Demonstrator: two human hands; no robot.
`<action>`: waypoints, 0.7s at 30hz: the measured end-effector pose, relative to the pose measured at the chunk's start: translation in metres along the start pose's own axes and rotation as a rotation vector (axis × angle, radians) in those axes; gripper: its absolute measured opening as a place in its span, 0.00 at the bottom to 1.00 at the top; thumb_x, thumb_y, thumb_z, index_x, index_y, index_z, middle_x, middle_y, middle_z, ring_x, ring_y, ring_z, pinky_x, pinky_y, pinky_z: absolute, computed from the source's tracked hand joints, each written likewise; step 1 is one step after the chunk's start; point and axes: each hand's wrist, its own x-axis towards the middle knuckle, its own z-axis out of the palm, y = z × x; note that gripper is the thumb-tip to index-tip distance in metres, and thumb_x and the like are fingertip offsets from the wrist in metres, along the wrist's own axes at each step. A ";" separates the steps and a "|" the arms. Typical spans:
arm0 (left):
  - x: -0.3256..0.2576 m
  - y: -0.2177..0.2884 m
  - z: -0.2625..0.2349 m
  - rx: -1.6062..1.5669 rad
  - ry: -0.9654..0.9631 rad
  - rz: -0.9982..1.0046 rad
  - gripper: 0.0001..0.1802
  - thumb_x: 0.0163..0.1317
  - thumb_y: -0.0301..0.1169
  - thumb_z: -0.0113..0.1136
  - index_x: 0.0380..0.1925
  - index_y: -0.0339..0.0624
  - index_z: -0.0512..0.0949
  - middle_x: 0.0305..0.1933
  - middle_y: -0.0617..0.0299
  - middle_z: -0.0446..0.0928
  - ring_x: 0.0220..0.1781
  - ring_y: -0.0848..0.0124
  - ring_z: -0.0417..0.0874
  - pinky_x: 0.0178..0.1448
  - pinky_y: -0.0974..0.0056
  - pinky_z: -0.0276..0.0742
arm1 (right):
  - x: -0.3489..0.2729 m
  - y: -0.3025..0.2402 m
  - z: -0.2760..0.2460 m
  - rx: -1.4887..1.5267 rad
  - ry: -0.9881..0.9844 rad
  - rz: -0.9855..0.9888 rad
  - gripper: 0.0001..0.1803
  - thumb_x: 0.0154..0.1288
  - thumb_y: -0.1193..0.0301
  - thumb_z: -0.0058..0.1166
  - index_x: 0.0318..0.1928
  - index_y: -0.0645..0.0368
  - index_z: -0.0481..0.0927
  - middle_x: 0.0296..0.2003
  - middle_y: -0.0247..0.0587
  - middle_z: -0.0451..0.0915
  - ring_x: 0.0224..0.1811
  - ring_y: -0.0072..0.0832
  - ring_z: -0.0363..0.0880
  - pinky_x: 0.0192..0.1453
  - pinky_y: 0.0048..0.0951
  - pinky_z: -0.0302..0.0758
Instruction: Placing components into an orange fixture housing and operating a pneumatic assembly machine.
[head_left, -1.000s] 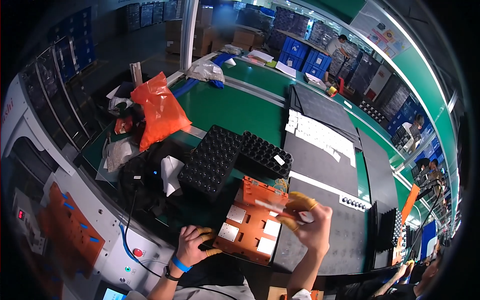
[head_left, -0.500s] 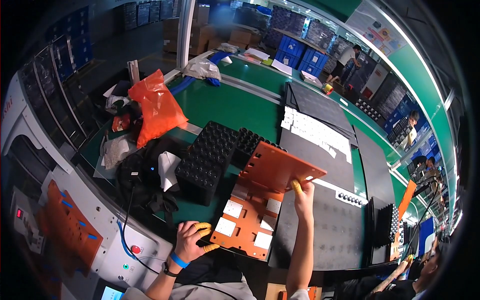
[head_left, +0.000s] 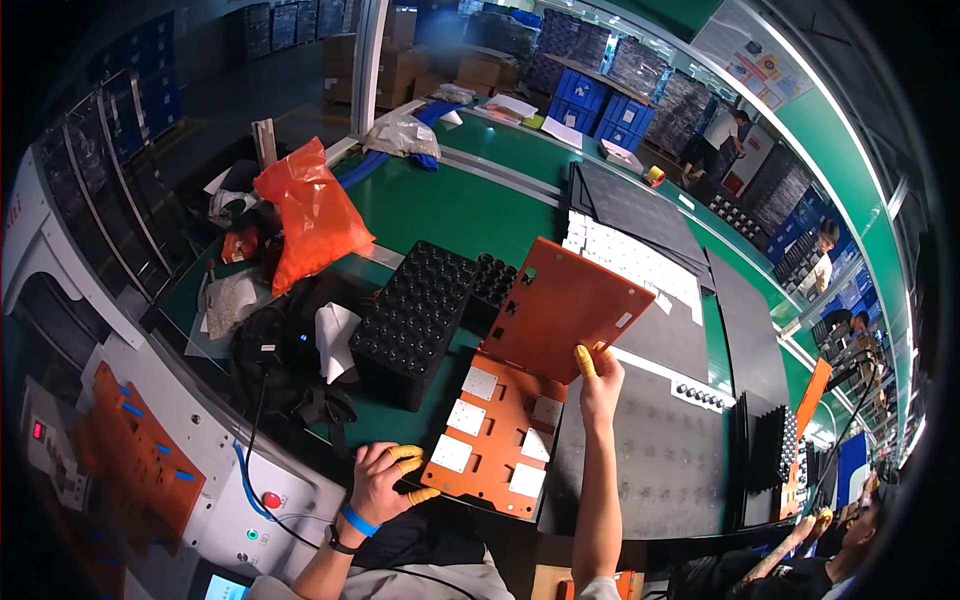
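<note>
My right hand (head_left: 598, 382), with yellow finger cots, grips the near edge of an orange plate (head_left: 562, 308) and holds it tilted up like a lid. Under it lies a second orange plate (head_left: 492, 455) with several square white pieces set in its openings. My left hand (head_left: 387, 478), also in yellow finger cots, rests with spread fingers at the near left corner of that lower plate, touching its edge. A stack of black moulded trays (head_left: 418, 320) stands just left of the plates.
An orange plastic bag (head_left: 308, 215) and black bags lie at the left. A dark conveyor belt (head_left: 650, 460) runs on the right with white squares (head_left: 630, 255) on it. A control panel with a red button (head_left: 270, 500) is near left. Other people work at the far right.
My right hand has lifted the upper orange plate off the lower one and swung it up and away, uncovering the white squares. My left hand stayed at the lower plate's corner.
</note>
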 end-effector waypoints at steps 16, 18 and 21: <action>-0.002 -0.002 0.002 -0.007 -0.008 -0.011 0.30 0.52 0.59 0.75 0.39 0.43 0.86 0.50 0.64 0.84 0.55 0.61 0.78 0.60 0.53 0.66 | 0.003 0.010 0.000 -0.159 0.059 0.014 0.13 0.74 0.70 0.63 0.51 0.67 0.83 0.41 0.34 0.85 0.41 0.20 0.80 0.48 0.25 0.76; -0.002 -0.003 0.002 -0.006 -0.008 -0.010 0.31 0.52 0.59 0.75 0.39 0.43 0.86 0.50 0.64 0.84 0.56 0.61 0.78 0.60 0.53 0.67 | 0.003 0.011 -0.001 -0.158 0.056 0.013 0.13 0.74 0.70 0.62 0.51 0.67 0.83 0.41 0.34 0.85 0.41 0.20 0.80 0.48 0.25 0.76; -0.002 -0.002 0.002 -0.003 -0.008 -0.010 0.31 0.52 0.59 0.75 0.39 0.42 0.86 0.49 0.63 0.84 0.56 0.61 0.78 0.60 0.53 0.67 | 0.002 0.009 0.001 -0.156 0.057 0.014 0.13 0.74 0.70 0.62 0.51 0.67 0.83 0.41 0.34 0.85 0.41 0.20 0.80 0.47 0.25 0.76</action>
